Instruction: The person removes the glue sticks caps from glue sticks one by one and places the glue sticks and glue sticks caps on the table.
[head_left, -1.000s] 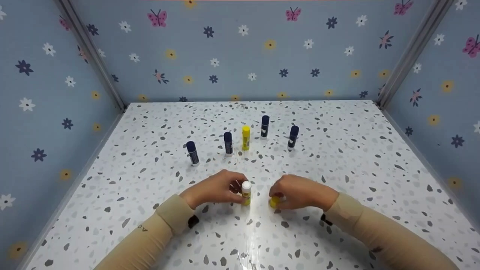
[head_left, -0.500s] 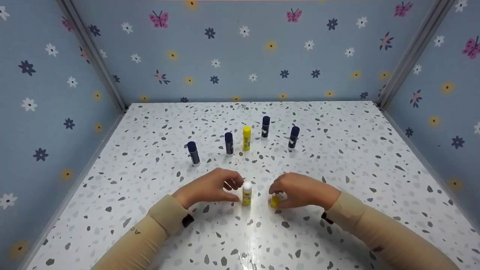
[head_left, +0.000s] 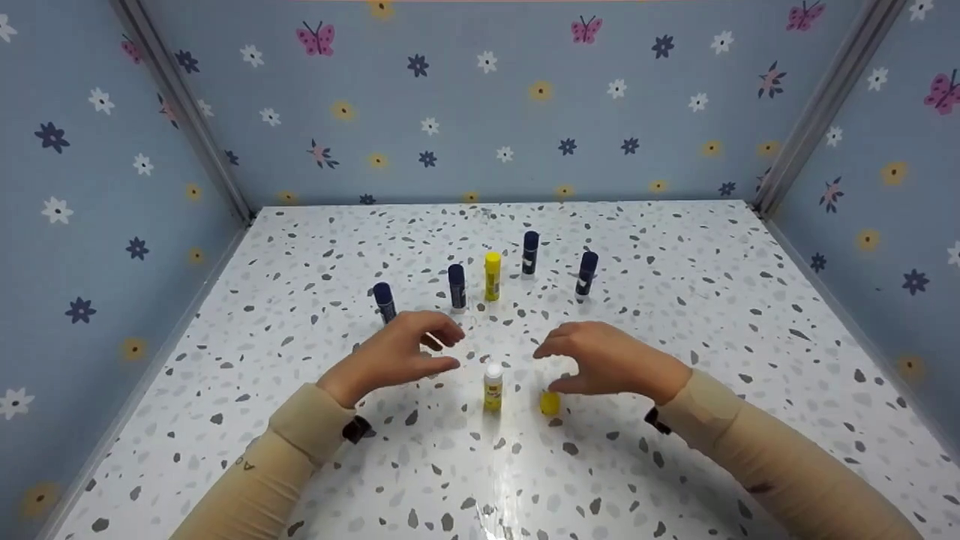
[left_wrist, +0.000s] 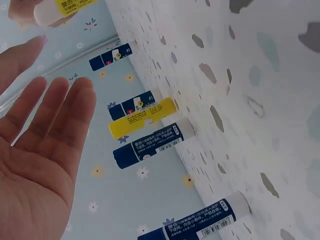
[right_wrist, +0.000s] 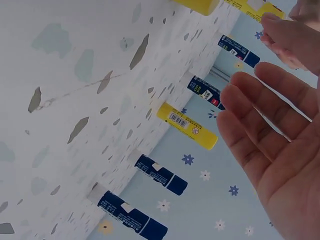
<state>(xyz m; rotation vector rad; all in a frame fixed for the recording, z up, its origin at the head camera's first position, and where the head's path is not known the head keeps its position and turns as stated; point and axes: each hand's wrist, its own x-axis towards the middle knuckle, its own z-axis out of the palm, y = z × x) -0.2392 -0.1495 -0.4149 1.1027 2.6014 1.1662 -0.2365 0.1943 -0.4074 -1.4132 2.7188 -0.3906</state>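
An uncapped yellow glue stick (head_left: 493, 394) with a white top stands upright on the speckled table between the hands. To its right sits its yellow cap (head_left: 550, 405), also visible at the top of the right wrist view. My left hand (head_left: 397, 351) is held to the left of the glue stick, fingers apart from the thumb, holding nothing. Above the cap is my right hand (head_left: 615, 361), thumb overlapping the cap's top edge in the head view. Its fingers are loosely extended in the right wrist view, with nothing in the palm (right_wrist: 290, 185).
Farther back stand a capped yellow glue stick (head_left: 492, 277) and several navy ones, including one (head_left: 457, 287) just left of it and one (head_left: 586, 274) at right. The left hand partly covers the leftmost navy stick (head_left: 384, 301). Flowered panels (head_left: 480, 105) enclose the table.
My left hand has let go of the uncapped glue stick and drawn back left and away from me. My right hand has opened and lifted off the yellow cap, which stays on the table.
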